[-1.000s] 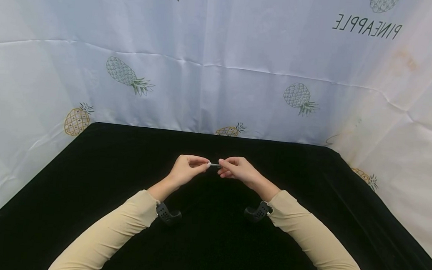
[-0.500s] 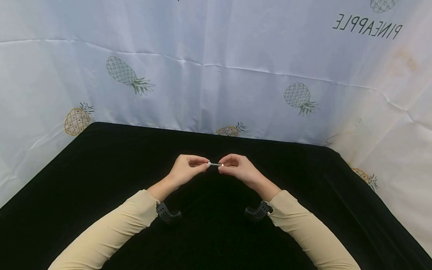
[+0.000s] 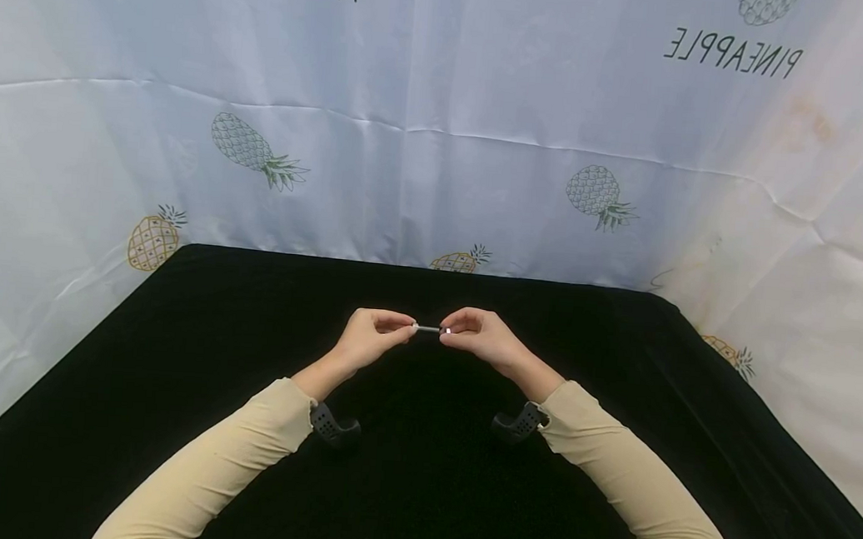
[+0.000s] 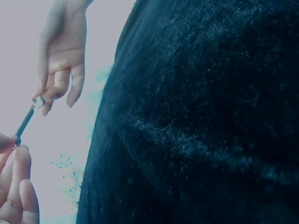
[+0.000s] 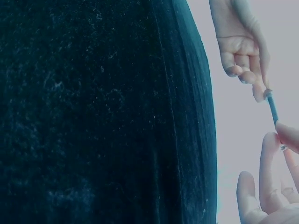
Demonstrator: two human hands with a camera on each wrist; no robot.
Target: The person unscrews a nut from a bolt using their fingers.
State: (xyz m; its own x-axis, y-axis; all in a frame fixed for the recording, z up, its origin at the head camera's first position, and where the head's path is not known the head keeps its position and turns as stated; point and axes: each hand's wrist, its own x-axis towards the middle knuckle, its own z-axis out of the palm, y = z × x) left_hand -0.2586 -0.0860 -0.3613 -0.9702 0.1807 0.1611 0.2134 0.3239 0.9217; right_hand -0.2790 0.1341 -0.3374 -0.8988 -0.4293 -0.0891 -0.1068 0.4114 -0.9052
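Observation:
A thin metal bolt [image 3: 428, 329] lies level between my hands, above the black cloth. My left hand [image 3: 362, 337] pinches its left end between thumb and fingertips. At the right end, the thumb and fingertips of my right hand [image 3: 482, 340] pinch a small shiny piece that looks like a nut [image 4: 38, 101]. Between the hands, the threaded shaft [image 4: 24, 122] shows in the left wrist view. The right wrist view also has the shaft [image 5: 272, 108], angled between the two hands. Fingertips partly cover both ends.
A black cloth [image 3: 417, 469] covers the table. Behind it and at the sides hangs a white curtain [image 3: 490, 73] with pineapple prints. Each wrist wears a black strap-on camera, the left one [image 3: 335, 428] and the right one [image 3: 517, 423].
My right fingers have shifted their grip on the bolt's right end and moved slightly right. More of the shaft and the shiny end piece now show. The left hand has barely moved, slightly left.

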